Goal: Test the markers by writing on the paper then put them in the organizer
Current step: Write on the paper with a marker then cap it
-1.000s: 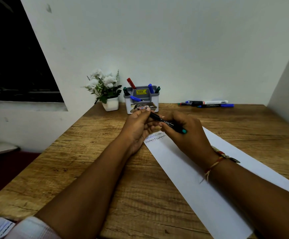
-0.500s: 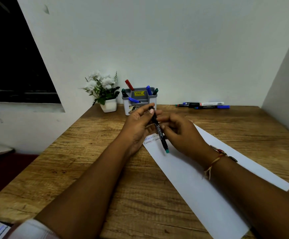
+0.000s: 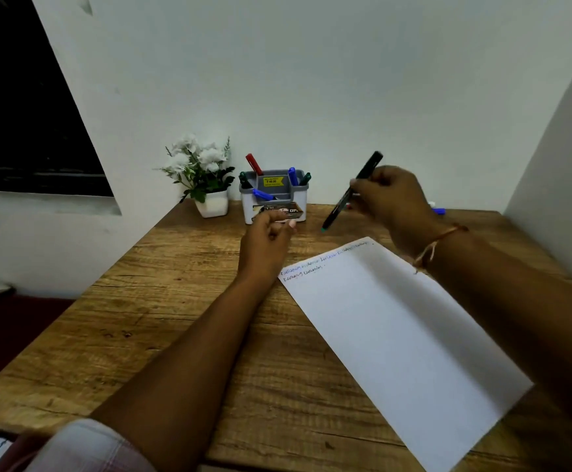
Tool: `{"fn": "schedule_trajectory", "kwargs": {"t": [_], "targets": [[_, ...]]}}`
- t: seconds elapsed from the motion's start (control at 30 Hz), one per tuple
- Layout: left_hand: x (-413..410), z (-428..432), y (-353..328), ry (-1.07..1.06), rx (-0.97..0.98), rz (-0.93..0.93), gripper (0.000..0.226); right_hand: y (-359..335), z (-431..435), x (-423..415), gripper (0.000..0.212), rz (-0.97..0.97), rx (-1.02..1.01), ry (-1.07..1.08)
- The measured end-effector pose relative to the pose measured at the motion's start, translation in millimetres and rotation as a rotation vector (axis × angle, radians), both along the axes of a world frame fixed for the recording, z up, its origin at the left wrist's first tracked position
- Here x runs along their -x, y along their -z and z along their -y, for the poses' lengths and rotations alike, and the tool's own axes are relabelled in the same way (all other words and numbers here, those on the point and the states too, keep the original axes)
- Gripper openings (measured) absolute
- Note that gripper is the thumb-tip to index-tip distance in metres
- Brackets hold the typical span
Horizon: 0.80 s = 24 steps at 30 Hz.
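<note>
My right hand (image 3: 392, 199) holds a black marker with a green end (image 3: 352, 190) tilted in the air, above the table and to the right of the organizer (image 3: 298, 195). The grey and white organizer stands at the back and holds several red, blue and green markers. My left hand (image 3: 266, 245) hovers just in front of the organizer with fingers loosely curled and nothing in it. A white paper (image 3: 397, 335) lies on the wooden table (image 3: 175, 318), with two lines of coloured writing at its far end.
A small white pot of white flowers (image 3: 206, 178) stands left of the organizer. More markers (image 3: 438, 210) lie at the back right, mostly hidden behind my right hand. White walls close the back and right; a dark window is on the left.
My left hand let go of the marker and stayed near the organizer. My right hand lifted the marker up and to the right, off the paper.
</note>
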<state>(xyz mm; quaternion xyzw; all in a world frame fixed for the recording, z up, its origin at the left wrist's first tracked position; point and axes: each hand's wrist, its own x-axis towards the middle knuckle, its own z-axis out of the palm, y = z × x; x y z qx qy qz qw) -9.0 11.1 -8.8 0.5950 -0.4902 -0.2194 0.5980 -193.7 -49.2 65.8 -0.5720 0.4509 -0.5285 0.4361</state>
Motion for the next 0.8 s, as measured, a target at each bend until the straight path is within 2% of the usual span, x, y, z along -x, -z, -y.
{"fn": "schedule_trajectory", "kwargs": {"t": [0.13,0.27,0.5,0.6,0.8], "targets": [[-0.7,3.1,5.2,-0.035,-0.006,0.107,0.021,-24.0,44.2,-6.0,0.011,0.014,0.099,0.101],[-1.5,3.4,7.5,-0.051,-0.005,0.135,0.021,-28.2,75.9,-26.6,0.012,0.028,0.151,0.165],[-3.0,5.8,10.5,-0.049,-0.014,0.129,0.021,-12.3,104.7,-64.8,0.011,-0.092,0.147,0.12],[-3.3,5.7,10.6,-0.039,-0.019,0.125,0.021,-6.0,107.9,-72.8,0.025,-0.168,0.128,0.099],[-1.8,5.9,10.0,-0.043,-0.034,0.139,0.024,6.0,108.2,-76.1,0.037,-0.246,0.124,0.018]]}}
